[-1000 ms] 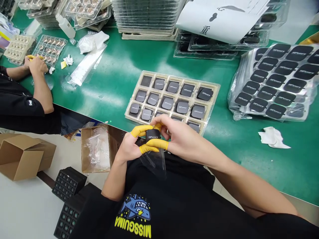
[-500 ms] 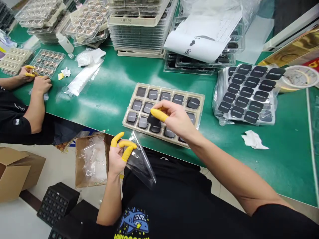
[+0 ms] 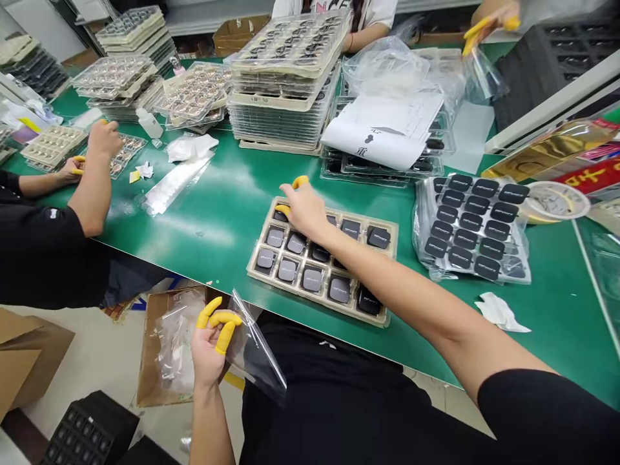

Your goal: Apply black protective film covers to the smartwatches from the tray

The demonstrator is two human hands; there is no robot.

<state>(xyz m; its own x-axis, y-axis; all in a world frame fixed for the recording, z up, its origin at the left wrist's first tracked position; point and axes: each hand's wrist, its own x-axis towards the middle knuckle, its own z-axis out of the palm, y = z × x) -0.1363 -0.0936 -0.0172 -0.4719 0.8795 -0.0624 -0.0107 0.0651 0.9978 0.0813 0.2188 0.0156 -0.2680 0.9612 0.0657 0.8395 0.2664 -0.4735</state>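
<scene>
Below the table edge, my left hand (image 3: 213, 345), with yellow finger cots, pinches a clear plastic film (image 3: 254, 355) that hangs down to the right. My right hand (image 3: 305, 210) reaches to the far left corner of a beige compartment tray (image 3: 317, 298). A yellow-covered fingertip there touches a black square piece (image 3: 279, 215) at the corner compartment; the hand partly hides it, and its grip shows only in part. Other compartments hold dark rounded-square pieces (image 3: 312, 279) with small light lettering; my forearm covers several of them.
Right of the tray lies a bagged stack of sheets with black squares (image 3: 465, 223), near a tape roll (image 3: 557, 200) and crumpled tissue (image 3: 501, 312). Stacked trays (image 3: 278, 123) and printed paper (image 3: 375, 135) stand behind. Co-workers' hands (image 3: 104, 139) work at left and back right.
My right hand has carried the black square piece to the tray's far left corner. My left hand still pinches the film. The view has tilted up, showing more co-workers behind.
</scene>
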